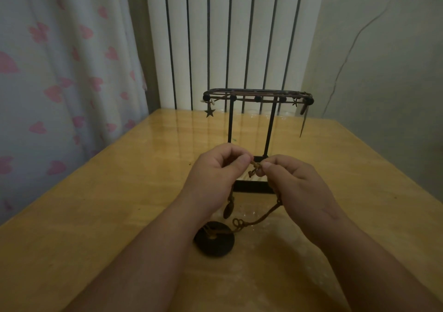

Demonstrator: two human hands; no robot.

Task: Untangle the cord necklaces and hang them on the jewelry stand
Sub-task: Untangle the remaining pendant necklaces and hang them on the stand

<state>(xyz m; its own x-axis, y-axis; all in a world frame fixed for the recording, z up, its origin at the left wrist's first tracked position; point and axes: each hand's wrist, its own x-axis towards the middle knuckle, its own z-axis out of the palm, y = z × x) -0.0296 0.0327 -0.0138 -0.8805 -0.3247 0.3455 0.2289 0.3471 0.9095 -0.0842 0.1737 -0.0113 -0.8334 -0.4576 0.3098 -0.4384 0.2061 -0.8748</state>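
- The left hand (pixel 215 168) and right hand (pixel 292 180) are raised above the surface (pixel 96 204), just in front of the stand (pixel 271 127), with the thumbs facing each other.
- Each hand pinches the cord (pixel 263 216) between thumb and curled fingers. A small knot (pixel 255 168) sits in the short stretch between the two thumbs.
- From the right hand the cord drops, curls into little loops, and runs to a dark round disc (pixel 214 239) resting on the surface near the left wrist.
- An oval pendant (pixel 227 210) hangs below the left hand, above the disc.
- The stand is black with two posts, and its flat base is partly hidden behind the hands.
- Another necklace (pixel 257 99) is draped along its top bar, with dark beads and a star (pixel 209 112) dangling at the left end.
- Behind are a white radiator (pixel 227 36) and a curtain (pixel 60 72) with pink hearts.
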